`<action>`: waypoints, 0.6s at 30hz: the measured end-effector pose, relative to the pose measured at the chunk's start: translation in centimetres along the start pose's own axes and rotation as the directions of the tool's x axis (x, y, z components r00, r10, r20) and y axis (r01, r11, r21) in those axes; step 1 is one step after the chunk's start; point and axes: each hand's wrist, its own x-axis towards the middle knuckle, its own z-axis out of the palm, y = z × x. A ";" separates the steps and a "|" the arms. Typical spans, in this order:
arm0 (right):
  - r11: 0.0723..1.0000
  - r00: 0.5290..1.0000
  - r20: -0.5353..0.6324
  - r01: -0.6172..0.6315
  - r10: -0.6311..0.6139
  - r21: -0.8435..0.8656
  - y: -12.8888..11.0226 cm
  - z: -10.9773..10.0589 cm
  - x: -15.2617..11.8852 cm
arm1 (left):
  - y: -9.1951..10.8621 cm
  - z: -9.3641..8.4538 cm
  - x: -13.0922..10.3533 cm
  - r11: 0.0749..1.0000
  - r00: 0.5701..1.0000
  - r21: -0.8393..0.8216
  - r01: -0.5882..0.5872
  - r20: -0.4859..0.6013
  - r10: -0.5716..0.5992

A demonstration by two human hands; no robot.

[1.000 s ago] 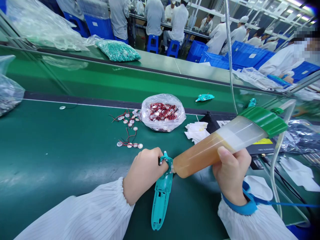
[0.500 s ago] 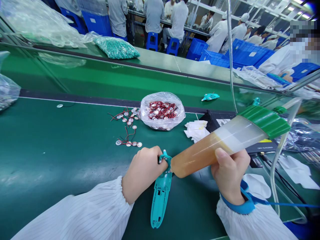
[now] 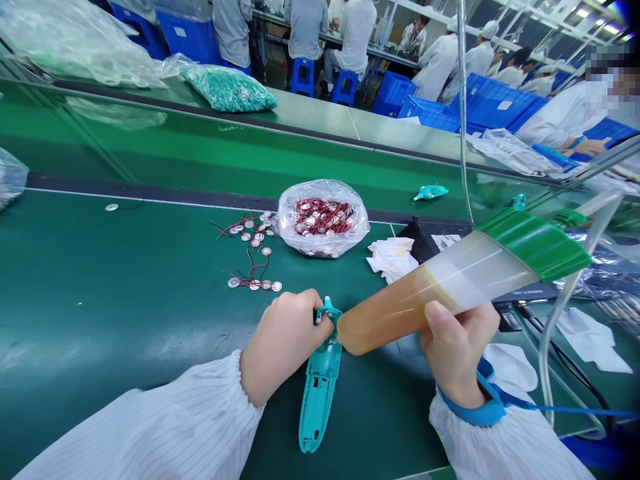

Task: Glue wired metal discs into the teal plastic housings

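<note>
My left hand is closed around the upper end of a teal plastic housing, whose long hollow lower part points toward me. In my right hand is a big glue syringe, a clear barrel part filled with amber liquid, with a green cap and an air hose on its back end. It is tilted, its front end down at the housing beside my left fingers. The very tip is mostly hidden there. Beyond lie wired metal discs and a plastic bag full of them.
Crumpled white tissue and a black box lie behind the syringe. A clear hose hangs down at the right. On the green conveyor belt sits another teal part. A bag of teal pieces rests on the far ledge; people work beyond.
The whole view has shifted slightly. The small teal part on the belt has moved a little to the right. Both hands keep their holds, with the syringe still at the housing.
</note>
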 end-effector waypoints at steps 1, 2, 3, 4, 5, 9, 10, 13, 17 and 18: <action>1.000 1.000 0.000 0.004 -0.004 -0.001 0.0 0.0 0.0 | 0.0 0.0 0.0 1.000 1.000 -0.001 0.000 0.001 0.000; 1.000 1.000 0.000 0.008 -0.008 -0.002 0.0 -0.1 0.0 | 0.0 0.0 0.0 1.000 1.000 -0.002 0.001 0.004 -0.001; 1.000 1.000 0.004 0.011 -0.011 -0.002 0.0 -0.1 0.0 | 0.0 0.0 0.0 1.000 1.000 -0.003 0.000 0.004 0.000; 1.000 1.000 0.007 0.014 -0.014 -0.001 0.0 -0.1 0.0 | 0.0 -0.1 0.0 1.000 1.000 -0.004 0.001 0.004 -0.001; 1.000 1.000 0.012 0.017 -0.017 0.000 0.0 -0.1 0.0 | 0.0 -0.1 0.0 1.000 1.000 -0.005 0.002 0.005 -0.002; 1.000 0.999 0.013 0.029 -0.029 0.003 -0.1 -0.1 0.1 | 0.0 0.0 0.1 1.000 1.000 -0.009 0.006 0.005 -0.006; 1.000 0.999 0.012 0.031 -0.031 0.003 -0.1 -0.1 0.0 | 0.0 0.0 0.0 1.000 1.000 -0.010 0.007 0.005 -0.007; 0.999 0.999 0.019 0.038 -0.038 -0.001 -0.2 -0.1 -0.1 | 0.0 0.0 0.0 1.000 1.000 -0.011 0.007 0.008 -0.007; 0.999 0.999 0.014 0.048 -0.048 -0.004 -0.2 -0.1 -0.4 | 0.1 -0.1 -0.1 1.000 1.000 -0.010 0.007 0.013 -0.007; 0.999 0.998 0.016 0.053 -0.053 0.003 -0.2 -0.1 -0.4 | 0.1 -0.1 -0.1 1.000 1.000 -0.010 0.006 0.012 -0.006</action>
